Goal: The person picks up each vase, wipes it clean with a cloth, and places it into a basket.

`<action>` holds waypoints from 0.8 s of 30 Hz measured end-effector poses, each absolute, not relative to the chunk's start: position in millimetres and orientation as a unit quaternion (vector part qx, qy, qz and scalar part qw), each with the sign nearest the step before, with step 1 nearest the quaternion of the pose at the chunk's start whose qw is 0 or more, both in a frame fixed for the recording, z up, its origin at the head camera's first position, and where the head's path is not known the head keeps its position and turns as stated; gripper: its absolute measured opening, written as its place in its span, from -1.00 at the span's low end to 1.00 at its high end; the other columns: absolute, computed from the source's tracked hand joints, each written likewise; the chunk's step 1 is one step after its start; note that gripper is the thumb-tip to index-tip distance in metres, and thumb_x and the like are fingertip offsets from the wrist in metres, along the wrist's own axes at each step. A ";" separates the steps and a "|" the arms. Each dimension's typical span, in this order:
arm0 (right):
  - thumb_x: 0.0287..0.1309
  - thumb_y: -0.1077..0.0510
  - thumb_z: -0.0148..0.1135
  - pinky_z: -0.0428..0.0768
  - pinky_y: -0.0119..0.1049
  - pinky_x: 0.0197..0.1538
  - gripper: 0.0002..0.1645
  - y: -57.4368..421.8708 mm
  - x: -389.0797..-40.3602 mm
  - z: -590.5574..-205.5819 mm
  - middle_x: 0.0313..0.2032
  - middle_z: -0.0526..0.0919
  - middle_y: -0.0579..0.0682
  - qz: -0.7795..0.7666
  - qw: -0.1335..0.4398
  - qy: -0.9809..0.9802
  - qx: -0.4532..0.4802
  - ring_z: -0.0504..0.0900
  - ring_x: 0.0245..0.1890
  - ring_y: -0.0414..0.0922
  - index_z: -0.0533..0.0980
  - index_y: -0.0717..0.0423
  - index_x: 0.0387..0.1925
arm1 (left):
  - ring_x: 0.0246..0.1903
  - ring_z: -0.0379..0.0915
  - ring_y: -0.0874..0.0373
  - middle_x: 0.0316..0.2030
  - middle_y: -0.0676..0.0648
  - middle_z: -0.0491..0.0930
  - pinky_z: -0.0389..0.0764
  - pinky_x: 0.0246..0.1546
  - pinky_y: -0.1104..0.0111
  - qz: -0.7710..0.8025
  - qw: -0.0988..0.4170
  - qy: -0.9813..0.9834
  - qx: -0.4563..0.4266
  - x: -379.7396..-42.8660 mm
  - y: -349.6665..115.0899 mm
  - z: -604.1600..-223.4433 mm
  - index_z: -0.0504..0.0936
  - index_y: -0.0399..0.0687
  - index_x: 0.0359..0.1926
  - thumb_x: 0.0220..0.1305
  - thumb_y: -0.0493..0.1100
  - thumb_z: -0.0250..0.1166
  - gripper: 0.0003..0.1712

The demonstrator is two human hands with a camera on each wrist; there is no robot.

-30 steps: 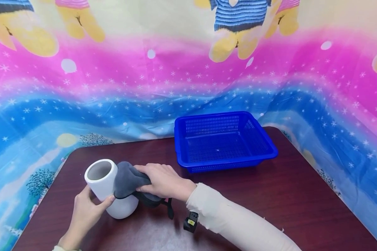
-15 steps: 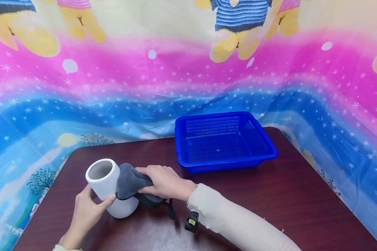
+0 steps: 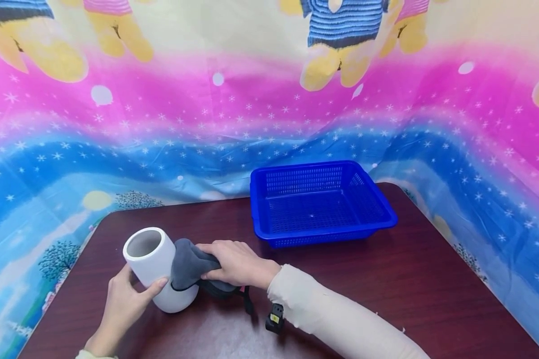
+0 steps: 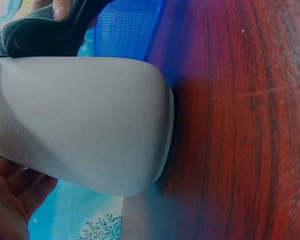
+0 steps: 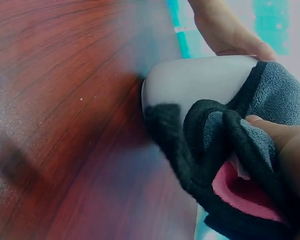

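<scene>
On the dark red-brown wood-grain table (image 3: 453, 299), we have the rectangular blue perforated plastic basket (image 3: 323, 233) towards the back and, nearer and to its left, the smooth white rounded container (image 3: 156, 270), mouth upward. The soft grey cloth with black edging (image 3: 189, 267) lies against its side. Our left hand (image 3: 127, 295) grips the container; our right hand (image 3: 240, 263) pinches the cloth. If we pressed harder than the left hand braces, the container might tip — or slide from our hold.
</scene>
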State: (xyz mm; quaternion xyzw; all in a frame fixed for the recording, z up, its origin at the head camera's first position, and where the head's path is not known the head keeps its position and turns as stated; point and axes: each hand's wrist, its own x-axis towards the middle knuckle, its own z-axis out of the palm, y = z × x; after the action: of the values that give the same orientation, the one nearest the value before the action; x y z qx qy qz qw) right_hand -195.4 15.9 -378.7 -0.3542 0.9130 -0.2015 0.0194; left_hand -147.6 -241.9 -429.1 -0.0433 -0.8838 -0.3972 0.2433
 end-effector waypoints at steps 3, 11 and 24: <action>0.21 -0.17 0.40 0.47 -0.45 -0.32 -0.31 15.7 -195.1 -381.4 -0.11 0.67 -0.23 -0.203 0.021 0.913 -0.353 0.58 -0.19 -0.31 0.42 -0.33 0.36 | -0.36 0.41 0.63 -0.20 -0.32 0.73 0.42 -0.43 0.68 -0.395 0.244 -0.885 -0.042 -147.3 -241.8 -428.8 0.57 -0.30 0.09 -0.15 -0.20 0.63 -0.27; 0.22 -0.18 0.39 0.52 -0.45 -0.24 -0.27 15.9 -193.9 -389.7 -0.07 0.68 -0.18 -0.188 0.031 0.918 -0.347 0.59 -0.16 -0.29 0.40 -0.27 0.40 | -0.36 0.41 0.64 -0.22 -0.34 0.73 0.43 -0.44 0.67 -0.394 0.251 -0.883 -0.045 -147.2 -241.6 -428.8 0.58 -0.32 0.06 -0.18 -0.21 0.64 -0.29; 0.19 -0.17 0.41 0.53 -0.42 -0.25 -0.28 16.3 -192.8 -397.5 -0.07 0.69 -0.20 -0.167 0.027 0.921 -0.350 0.61 -0.14 -0.30 0.42 -0.27 0.37 | -0.42 0.40 0.58 -0.27 -0.32 0.73 0.41 -0.49 0.63 -0.397 0.256 -0.880 -0.046 -147.5 -241.1 -430.3 0.59 -0.30 0.04 -0.20 -0.24 0.64 -0.30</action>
State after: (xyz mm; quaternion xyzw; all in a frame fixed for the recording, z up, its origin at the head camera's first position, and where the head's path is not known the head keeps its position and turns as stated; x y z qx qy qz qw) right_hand -192.8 16.3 -397.5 -0.3498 0.9214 -0.1668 0.0274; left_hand -147.5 -241.1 -430.3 -0.0456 -0.8800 -0.3971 0.2565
